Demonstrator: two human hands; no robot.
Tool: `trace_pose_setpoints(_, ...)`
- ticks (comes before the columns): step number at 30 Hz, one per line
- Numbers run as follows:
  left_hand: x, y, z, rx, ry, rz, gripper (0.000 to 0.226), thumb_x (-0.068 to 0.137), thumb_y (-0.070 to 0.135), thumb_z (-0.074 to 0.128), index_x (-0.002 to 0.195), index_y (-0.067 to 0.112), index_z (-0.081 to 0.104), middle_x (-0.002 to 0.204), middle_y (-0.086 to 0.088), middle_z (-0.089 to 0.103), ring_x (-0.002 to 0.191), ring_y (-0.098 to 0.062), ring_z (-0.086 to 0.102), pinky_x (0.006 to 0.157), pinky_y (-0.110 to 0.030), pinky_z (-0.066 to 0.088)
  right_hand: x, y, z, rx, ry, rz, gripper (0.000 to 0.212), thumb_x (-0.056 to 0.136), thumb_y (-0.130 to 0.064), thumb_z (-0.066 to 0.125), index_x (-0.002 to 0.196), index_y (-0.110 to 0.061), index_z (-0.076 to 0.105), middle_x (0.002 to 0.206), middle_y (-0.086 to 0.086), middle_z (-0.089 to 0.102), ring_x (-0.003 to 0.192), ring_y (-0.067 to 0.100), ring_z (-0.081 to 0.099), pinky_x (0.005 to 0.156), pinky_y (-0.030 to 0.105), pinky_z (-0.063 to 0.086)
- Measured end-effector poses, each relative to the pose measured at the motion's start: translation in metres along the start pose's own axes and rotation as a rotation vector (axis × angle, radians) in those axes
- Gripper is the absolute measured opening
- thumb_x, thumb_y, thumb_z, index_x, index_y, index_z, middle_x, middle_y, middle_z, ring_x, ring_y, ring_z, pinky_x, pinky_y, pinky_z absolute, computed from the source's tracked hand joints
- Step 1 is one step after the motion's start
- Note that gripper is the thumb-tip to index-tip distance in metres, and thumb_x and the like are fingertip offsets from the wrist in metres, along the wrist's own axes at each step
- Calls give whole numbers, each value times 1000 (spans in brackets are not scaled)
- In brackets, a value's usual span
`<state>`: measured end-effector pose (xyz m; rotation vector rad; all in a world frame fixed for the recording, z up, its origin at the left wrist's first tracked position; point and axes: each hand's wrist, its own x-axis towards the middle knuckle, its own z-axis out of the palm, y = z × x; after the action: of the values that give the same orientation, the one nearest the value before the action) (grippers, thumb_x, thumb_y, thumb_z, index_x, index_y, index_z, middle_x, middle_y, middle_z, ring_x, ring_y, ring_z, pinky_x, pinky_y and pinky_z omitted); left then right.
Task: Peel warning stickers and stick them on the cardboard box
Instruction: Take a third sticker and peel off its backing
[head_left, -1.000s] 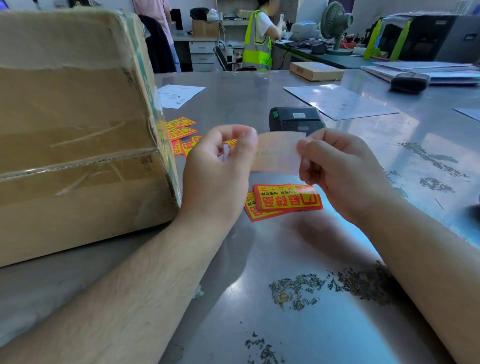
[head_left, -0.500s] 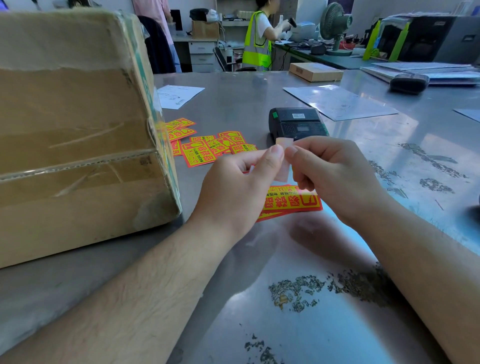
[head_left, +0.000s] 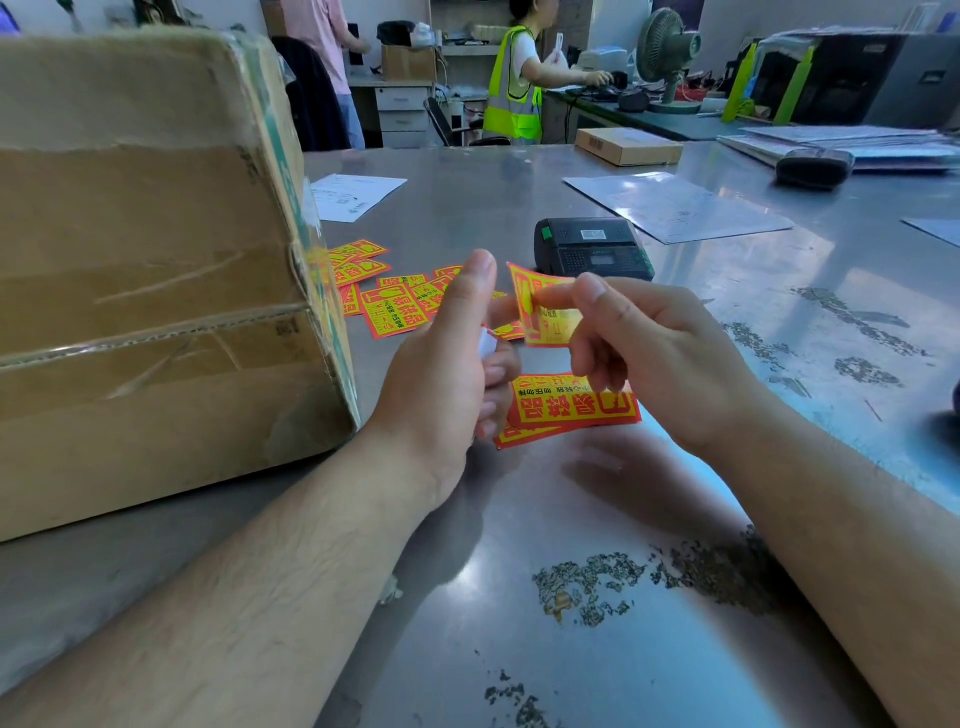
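A large taped cardboard box (head_left: 150, 280) stands on the metal table (head_left: 519, 613) at the left. My right hand (head_left: 654, 358) pinches a red-and-yellow warning sticker (head_left: 545, 317) by its upper edge, printed face towards me. My left hand (head_left: 447, 364), just left of it, is closed on a white strip of backing paper (head_left: 487, 344). Under my hands lies a small stack of warning stickers (head_left: 571, 408). Several more stickers (head_left: 387, 299) are scattered beside the box.
A black handheld label printer (head_left: 592, 248) sits just behind my hands. Paper sheets (head_left: 675, 207) and a flat carton (head_left: 628, 145) lie farther back. A person in a yellow vest (head_left: 514, 88) stands at a far desk. Dark scuffs (head_left: 649, 577) mark the near table.
The sticker was held stretched between both hands, pale back towards me. It has come off its backing: my right hand holds it printed side out, my left hand keeps the white strip.
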<state>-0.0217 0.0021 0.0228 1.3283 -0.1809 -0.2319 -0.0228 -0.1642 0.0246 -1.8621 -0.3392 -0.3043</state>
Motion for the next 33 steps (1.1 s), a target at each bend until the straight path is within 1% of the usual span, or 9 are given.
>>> trace_pose_setpoints(4, 3, 0, -4, -102, 32, -48, 44, 89, 65, 45, 75, 23, 48, 53, 5, 26, 39, -11, 21, 43, -22, 20, 5, 4, -4, -13, 249, 36, 20, 94, -31, 58, 84, -19, 70, 51, -10, 55, 48, 7, 47, 51, 23, 38)
trace_pose_setpoints(6, 3, 1, -5, -105, 52, -53, 43, 88, 64, 48, 71, 25, 41, 53, 6, 25, 38, -10, 21, 42, -21, 20, 8, 7, -7, -70, 337, 71, 21, 92, -35, 60, 75, -24, 67, 50, -15, 54, 49, 4, 46, 54, 25, 37)
trace_pose_setpoints(9, 3, 2, -4, -110, 72, -55, 46, 88, 62, 50, 64, 25, 39, 51, 6, 25, 38, -9, 21, 42, -21, 19, 7, 8, -7, -109, 297, 115, 28, 87, -47, 62, 73, -23, 69, 51, -14, 52, 50, 5, 45, 56, 28, 38)
trace_pose_setpoints(12, 3, 2, -3, -112, 72, -55, 49, 88, 61, 50, 58, 24, 39, 52, 5, 25, 39, -10, 20, 41, -21, 21, 6, 9, -4, -175, 248, 128, 26, 89, -40, 64, 73, -21, 70, 46, -15, 51, 46, 1, 43, 50, 20, 38)
trace_pose_setpoints(15, 3, 2, -3, -99, 103, -39, 49, 89, 59, 51, 57, 24, 38, 52, 5, 25, 38, -10, 21, 40, -21, 22, 6, 10, -5, -163, 250, 96, 23, 89, -34, 67, 71, -21, 69, 49, -14, 51, 49, 3, 43, 54, 24, 38)
trace_pose_setpoints(20, 2, 2, 1, -94, 185, -21, 54, 89, 55, 54, 46, 23, 45, 48, 4, 27, 34, -10, 23, 39, -19, 23, 5, 5, -4, -83, 254, 37, 24, 89, -30, 68, 70, -15, 67, 52, -9, 47, 51, 8, 41, 52, 25, 36)
trace_pose_setpoints(26, -15, 13, 11, -15, 207, 6, 43, 90, 53, 55, 57, 26, 58, 49, 6, 23, 36, -9, 20, 45, -24, 17, -4, -16, 2, -77, 260, -5, 25, 85, -31, 69, 65, -19, 64, 53, -10, 49, 55, 9, 43, 57, 28, 38)
trace_pose_setpoints(30, -37, 32, 16, 108, 215, 98, 40, 93, 47, 55, 70, 17, 44, 44, 8, 24, 35, -9, 23, 44, -24, 20, -18, -48, 1, -16, 266, -28, 24, 83, -32, 69, 64, -17, 65, 54, -4, 48, 54, 11, 42, 55, 28, 36)
trace_pose_setpoints(33, -64, 47, 13, 170, 192, 161, 36, 95, 43, 55, 71, 16, 55, 44, 9, 25, 36, -10, 25, 43, -24, 21, -32, -75, 4, 20, 263, -46, 24, 79, -36, 66, 63, -18, 65, 56, 1, 49, 56, 15, 43, 56, 32, 37)
